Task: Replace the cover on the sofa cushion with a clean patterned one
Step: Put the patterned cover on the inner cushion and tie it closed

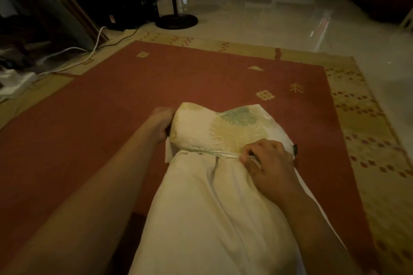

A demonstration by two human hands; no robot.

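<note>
Only the far end of the cushion [212, 207], with the red rug [111, 96] beneath it, is sheathed in the patterned cover [223, 127], whose side is gripped by the left hand [162, 123] and hem pinched by the right hand [268, 163], so most is judged undone.

The cushion [212, 219] runs off the bottom edge, and its far end is hidden inside the patterned cover [223, 127]. The fingers of the left hand [162, 121] disappear behind the cover's side. Those of the right hand [268, 163] tuck their tips under its hem. A small dark object [295, 149] beside the cover cannot be identified.
</note>
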